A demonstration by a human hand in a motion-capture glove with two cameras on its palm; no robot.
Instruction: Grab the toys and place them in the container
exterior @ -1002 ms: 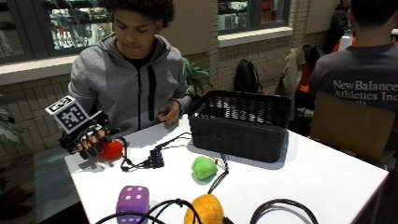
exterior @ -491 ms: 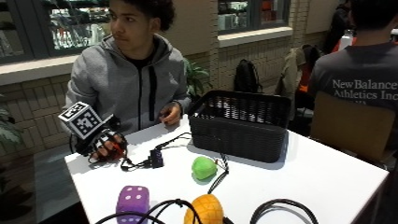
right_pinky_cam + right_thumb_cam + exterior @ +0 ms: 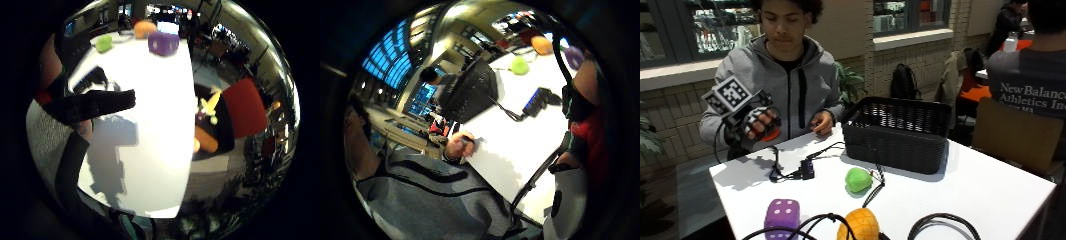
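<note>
In the outside view my gloved right hand (image 3: 758,125) is raised above the table's left end, fingers curled round a red toy (image 3: 771,134) that is mostly hidden in the grip. The same red toy (image 3: 588,136) shows close to the palm in the thumb side view. The black wicker basket (image 3: 896,134) stands open-topped at the table's middle back, well to the right of the hand. On the white table (image 3: 986,190) lie a green toy (image 3: 857,179), a purple die (image 3: 782,215) and an orange toy (image 3: 861,224). The bare left hand (image 3: 821,122) rests at the table edge beside the basket.
A small black box with cables (image 3: 806,169) lies between the hand and the green toy. Black cable loops (image 3: 943,222) curl along the front edge. A seated person's back and chair (image 3: 1019,135) are close behind the table's right end.
The hand has lifted the red toy off the table's left end and carried it upward, a little toward the basket. The other toys have stayed where they were.
</note>
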